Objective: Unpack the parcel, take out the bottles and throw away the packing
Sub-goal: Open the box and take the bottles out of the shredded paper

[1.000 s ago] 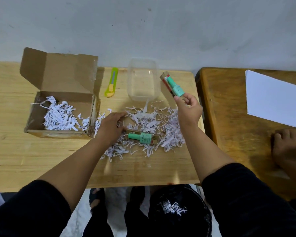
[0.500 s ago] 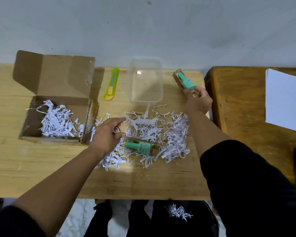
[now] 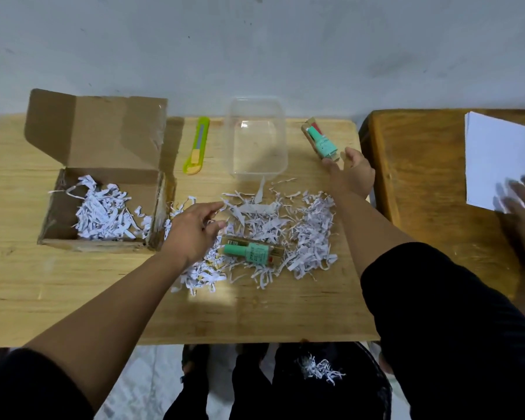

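One mint bottle (image 3: 322, 141) lay at upper right of the frame by the clear tub (image 3: 256, 137), just off the spread, empty fingers of your right hand (image 3: 351, 173); a second bottle (image 3: 250, 252) lay mid-frame in the shredded paper (image 3: 308, 231). Your left hand (image 3: 191, 228) hovered beside it, fingers loosely extended, gripping nothing. The open parcel (image 3: 100, 189) at left held more shreds. Step judged: taking out bottles. Next called for lifting the second bottle, then binning the shreds.
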`<state>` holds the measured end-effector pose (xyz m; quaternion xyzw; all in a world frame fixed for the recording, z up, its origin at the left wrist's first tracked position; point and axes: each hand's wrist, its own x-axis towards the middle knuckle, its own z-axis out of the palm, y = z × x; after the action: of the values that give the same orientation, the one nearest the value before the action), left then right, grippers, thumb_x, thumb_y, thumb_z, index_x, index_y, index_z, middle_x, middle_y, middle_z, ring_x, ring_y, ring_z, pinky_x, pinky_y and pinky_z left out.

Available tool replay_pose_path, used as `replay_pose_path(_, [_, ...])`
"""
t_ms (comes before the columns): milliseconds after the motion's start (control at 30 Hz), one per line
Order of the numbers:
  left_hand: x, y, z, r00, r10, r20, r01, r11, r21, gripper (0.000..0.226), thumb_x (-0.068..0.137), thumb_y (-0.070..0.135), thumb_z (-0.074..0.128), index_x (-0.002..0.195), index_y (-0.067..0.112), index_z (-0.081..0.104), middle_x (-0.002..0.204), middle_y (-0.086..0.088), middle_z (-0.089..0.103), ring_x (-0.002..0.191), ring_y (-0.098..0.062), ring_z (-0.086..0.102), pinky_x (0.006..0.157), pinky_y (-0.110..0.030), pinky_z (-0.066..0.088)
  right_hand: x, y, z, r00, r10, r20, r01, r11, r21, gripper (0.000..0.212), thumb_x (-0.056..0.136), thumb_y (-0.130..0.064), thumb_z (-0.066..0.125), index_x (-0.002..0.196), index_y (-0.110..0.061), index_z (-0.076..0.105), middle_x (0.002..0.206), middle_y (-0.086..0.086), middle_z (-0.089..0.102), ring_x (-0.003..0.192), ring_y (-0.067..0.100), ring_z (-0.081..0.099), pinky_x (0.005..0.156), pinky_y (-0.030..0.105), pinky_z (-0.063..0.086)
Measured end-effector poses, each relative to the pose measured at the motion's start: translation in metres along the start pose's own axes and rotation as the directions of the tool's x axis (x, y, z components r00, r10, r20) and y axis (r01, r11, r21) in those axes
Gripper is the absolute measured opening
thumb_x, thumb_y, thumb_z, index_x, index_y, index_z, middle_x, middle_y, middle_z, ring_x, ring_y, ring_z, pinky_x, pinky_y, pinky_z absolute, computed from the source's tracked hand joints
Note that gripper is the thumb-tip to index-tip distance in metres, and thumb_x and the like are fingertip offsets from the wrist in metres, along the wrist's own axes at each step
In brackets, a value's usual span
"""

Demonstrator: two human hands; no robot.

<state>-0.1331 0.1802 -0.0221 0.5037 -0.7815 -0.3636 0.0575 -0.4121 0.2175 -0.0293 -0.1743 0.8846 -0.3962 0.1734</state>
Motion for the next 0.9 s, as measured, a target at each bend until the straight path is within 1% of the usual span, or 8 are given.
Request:
replay_pose_path(100, [-0.003,0.003,-0.004,0.999,0.025,-0.025,-0.026,0.999,-0.045,0.037,0.092,0.026,0.054,0.128,0.02,0.054,0.128,-0.006,0.057,0.108,-0.015,0.056,0.095,-0.019,0.036,-0.026,0.0,-0.008,0.987,-0.158,0.0,0.158,0.986,-0.051,0.049,0.082,-0.032,0.066,0.127,-0.019,0.052,0.128,0.003,0.056,0.118,0.02,0.044,0.094,0.033,0.042])
replay_pose_path(200, [-0.01,0.005,-0.008,0.996,0.064,-0.06,-0.07,0.992,-0.104,0.032,0.092,0.02,0.054,0.124,0.018,0.058,0.126,-0.007,0.06,0.106,-0.016,0.058,0.093,-0.018,0.038,-0.067,0.002,-0.012,0.944,-0.305,0.125,0.312,0.95,-0.033,0.043,0.08,-0.032,0.068,0.119,-0.017,0.06,0.119,0.005,0.061,0.112,0.018,0.048,0.092,0.029,0.039])
replay_pose_path(300, [-0.018,0.002,-0.009,0.996,0.081,-0.038,-0.085,0.986,-0.141,0.031,0.091,0.014,0.055,0.12,0.019,0.061,0.119,-0.003,0.064,0.096,-0.008,0.057,0.085,-0.017,0.04,-0.107,0.009,-0.015,0.909,-0.324,0.263,0.32,0.946,0.06,0.038,0.075,-0.031,0.074,0.11,-0.019,0.067,0.111,0.002,0.063,0.104,0.007,0.047,0.088,0.019,0.038])
replay_pose_path(367, [-0.023,-0.005,-0.008,0.993,0.115,-0.014,-0.115,0.985,-0.126,0.032,0.087,0.012,0.059,0.118,0.022,0.062,0.116,0.0,0.066,0.099,-0.007,0.058,0.086,-0.017,0.041,-0.129,0.016,-0.015,0.881,-0.368,0.298,0.367,0.928,0.063,0.034,0.072,-0.027,0.077,0.104,-0.019,0.07,0.107,0.002,0.067,0.104,0.01,0.049,0.084,0.014,0.036])
replay_pose_path(500, [-0.034,-0.013,-0.005,0.977,0.209,0.044,-0.205,0.975,-0.081,0.043,0.075,0.019,0.074,0.117,0.021,0.064,0.121,0.001,0.062,0.107,-0.007,0.054,0.089,-0.015,0.036,-0.157,0.033,-0.014,0.824,-0.476,0.307,0.502,0.865,-0.007,0.034,0.068,-0.025,0.079,0.101,-0.019,0.071,0.099,0.001,0.07,0.099,0.012,0.047,0.083,0.02,0.039])
replay_pose_path(567, [-0.034,-0.015,-0.002,0.97,0.239,0.047,-0.235,0.97,-0.066,0.048,0.072,0.018,0.077,0.118,0.018,0.064,0.123,-0.003,0.062,0.114,-0.013,0.054,0.092,-0.016,0.034,-0.164,0.041,-0.015,0.828,-0.471,0.305,0.508,0.86,-0.049,0.035,0.067,-0.026,0.08,0.1,-0.019,0.071,0.098,0.002,0.069,0.099,0.009,0.044,0.084,0.021,0.037])
replay_pose_path(667, [-0.032,-0.018,0.004,0.963,0.264,0.06,-0.264,0.964,-0.006,0.051,0.07,0.017,0.078,0.118,0.016,0.063,0.123,-0.006,0.062,0.116,-0.02,0.054,0.092,-0.019,0.033,-0.169,0.044,-0.016,0.835,-0.453,0.314,0.505,0.857,-0.107,0.036,0.066,-0.029,0.081,0.1,-0.019,0.072,0.099,0.001,0.069,0.102,0.015,0.047,0.082,0.022,0.037])
replay_pose_path(900, [-0.031,-0.02,0.009,0.954,0.294,0.057,-0.296,0.955,0.032,0.053,0.071,0.017,0.076,0.122,0.013,0.06,0.121,-0.008,0.063,0.116,-0.023,0.053,0.091,-0.02,0.033,-0.172,0.046,-0.015,0.828,-0.424,0.366,0.503,0.851,-0.153,0.048,0.062,-0.034,0.083,0.107,-0.026,0.069,0.1,0.002,0.065,0.105,0.02,0.048,0.088,0.04,0.046])
